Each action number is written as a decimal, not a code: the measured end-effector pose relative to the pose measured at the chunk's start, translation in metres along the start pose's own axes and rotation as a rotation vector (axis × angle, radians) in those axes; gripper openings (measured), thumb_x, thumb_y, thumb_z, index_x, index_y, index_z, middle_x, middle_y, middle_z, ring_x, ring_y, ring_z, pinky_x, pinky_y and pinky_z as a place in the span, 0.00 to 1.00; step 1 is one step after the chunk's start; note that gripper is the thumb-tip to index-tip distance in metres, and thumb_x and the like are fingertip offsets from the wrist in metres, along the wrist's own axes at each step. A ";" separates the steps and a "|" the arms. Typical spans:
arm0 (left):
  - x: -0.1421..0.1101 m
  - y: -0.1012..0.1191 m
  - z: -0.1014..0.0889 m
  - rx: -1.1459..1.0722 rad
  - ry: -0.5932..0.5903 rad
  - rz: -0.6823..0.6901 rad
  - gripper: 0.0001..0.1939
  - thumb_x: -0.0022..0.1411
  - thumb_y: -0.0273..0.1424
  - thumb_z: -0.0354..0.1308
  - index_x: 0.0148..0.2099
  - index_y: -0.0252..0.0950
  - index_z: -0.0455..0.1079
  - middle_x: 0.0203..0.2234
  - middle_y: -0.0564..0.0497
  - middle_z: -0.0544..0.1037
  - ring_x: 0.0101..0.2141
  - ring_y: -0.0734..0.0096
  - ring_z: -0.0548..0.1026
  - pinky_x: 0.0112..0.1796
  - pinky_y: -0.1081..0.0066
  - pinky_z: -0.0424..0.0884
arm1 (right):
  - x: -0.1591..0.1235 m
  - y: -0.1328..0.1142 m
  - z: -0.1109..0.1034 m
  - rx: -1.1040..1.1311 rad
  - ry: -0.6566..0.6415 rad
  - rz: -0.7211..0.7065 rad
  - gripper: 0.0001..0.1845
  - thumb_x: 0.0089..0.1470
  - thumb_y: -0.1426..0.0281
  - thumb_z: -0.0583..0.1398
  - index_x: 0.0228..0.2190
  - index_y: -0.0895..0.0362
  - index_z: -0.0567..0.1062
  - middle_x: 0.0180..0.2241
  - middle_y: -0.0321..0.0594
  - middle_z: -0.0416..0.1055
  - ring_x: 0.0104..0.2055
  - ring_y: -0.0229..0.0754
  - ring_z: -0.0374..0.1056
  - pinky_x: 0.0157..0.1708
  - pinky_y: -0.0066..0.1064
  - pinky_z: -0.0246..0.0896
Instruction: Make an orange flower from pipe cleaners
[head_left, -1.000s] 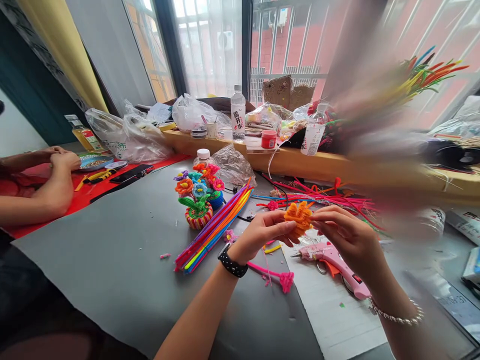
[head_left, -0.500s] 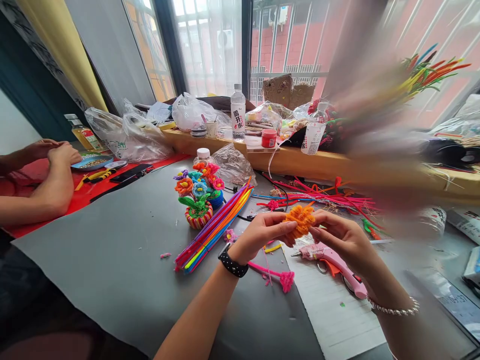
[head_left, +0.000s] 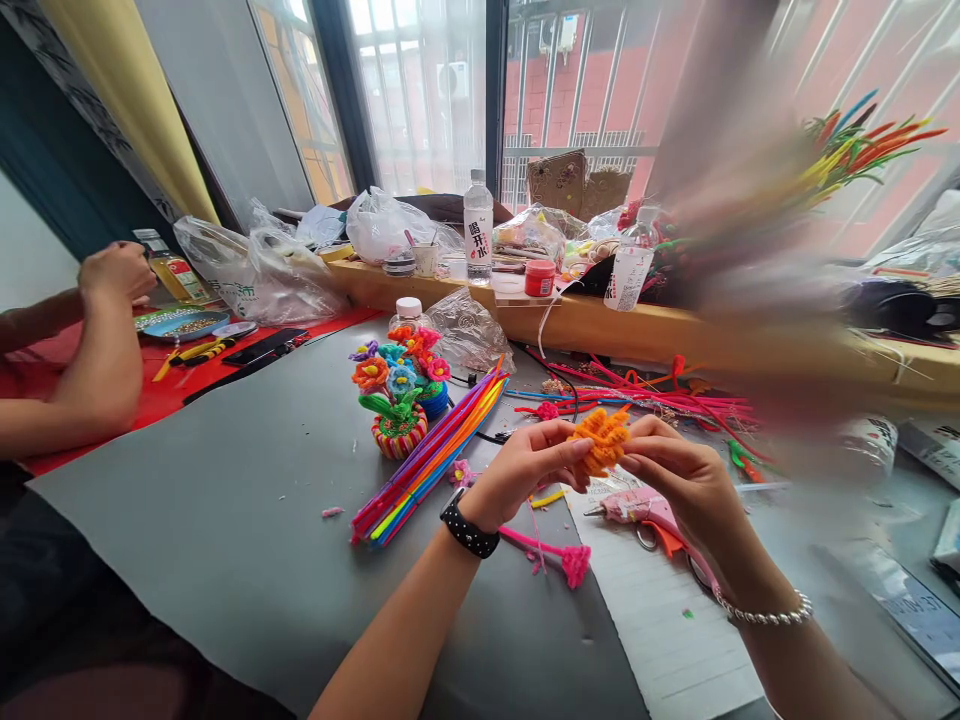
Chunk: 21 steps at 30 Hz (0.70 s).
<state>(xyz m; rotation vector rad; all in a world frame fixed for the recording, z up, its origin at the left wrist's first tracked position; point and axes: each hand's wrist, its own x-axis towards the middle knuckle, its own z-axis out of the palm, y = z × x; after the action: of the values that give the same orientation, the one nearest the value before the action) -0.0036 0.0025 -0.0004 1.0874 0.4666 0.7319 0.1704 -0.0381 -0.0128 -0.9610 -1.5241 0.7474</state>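
An orange pipe-cleaner flower [head_left: 602, 441] is held up above the table between my two hands. My left hand [head_left: 536, 462] pinches its left side, thumb in front. The fingertips of my right hand [head_left: 679, 470] close on its right edge. Below my right hand a pink hot glue gun [head_left: 637, 506] lies on a white sheet [head_left: 675, 640], beside orange-handled scissors [head_left: 667, 538]. Under my left wrist a pink pipe-cleaner flower with a stem [head_left: 575, 565] rests on the grey table. A bundle of coloured pipe cleaners [head_left: 431, 455] lies to the left.
A small pot of pipe-cleaner flowers [head_left: 400, 430] stands behind the bundle. Loose red pipe cleaners [head_left: 675, 395] spread toward the wooden ledge [head_left: 600, 325], where water bottles [head_left: 478, 230] stand. A blurred object fills the right side. Another person's hands [head_left: 116, 275] are at far left.
My right wrist has shifted slightly to the left, with the orange flower still between both hands. The other person's hands at far left have risen.
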 end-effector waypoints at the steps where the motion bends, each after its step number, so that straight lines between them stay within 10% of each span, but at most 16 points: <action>1: 0.000 0.000 0.000 -0.002 0.006 0.001 0.14 0.46 0.36 0.62 0.32 0.30 0.68 0.23 0.52 0.72 0.20 0.81 0.69 0.24 0.79 0.63 | 0.000 0.000 0.000 0.010 -0.009 0.001 0.04 0.43 0.70 0.62 0.27 0.53 0.76 0.26 0.37 0.64 0.31 0.38 0.62 0.28 0.30 0.63; 12: 0.001 -0.003 0.001 -0.018 0.029 0.042 0.14 0.45 0.34 0.63 0.34 0.31 0.69 0.23 0.53 0.70 0.22 0.81 0.68 0.26 0.77 0.63 | 0.001 -0.003 0.009 0.033 -0.022 -0.002 0.03 0.47 0.69 0.60 0.28 0.54 0.72 0.30 0.37 0.64 0.34 0.38 0.62 0.31 0.30 0.63; 21: 0.002 -0.002 0.006 0.133 0.220 0.143 0.16 0.43 0.34 0.63 0.35 0.30 0.70 0.26 0.51 0.72 0.25 0.78 0.68 0.28 0.75 0.64 | 0.000 -0.021 0.005 -0.573 0.143 -0.285 0.09 0.48 0.72 0.59 0.35 0.52 0.72 0.31 0.37 0.64 0.26 0.34 0.58 0.25 0.28 0.59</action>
<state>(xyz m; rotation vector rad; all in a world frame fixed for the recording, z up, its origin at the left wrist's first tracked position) 0.0028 -0.0002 -0.0001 1.1781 0.6367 0.9633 0.1617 -0.0479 0.0041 -1.1477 -1.7349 0.0264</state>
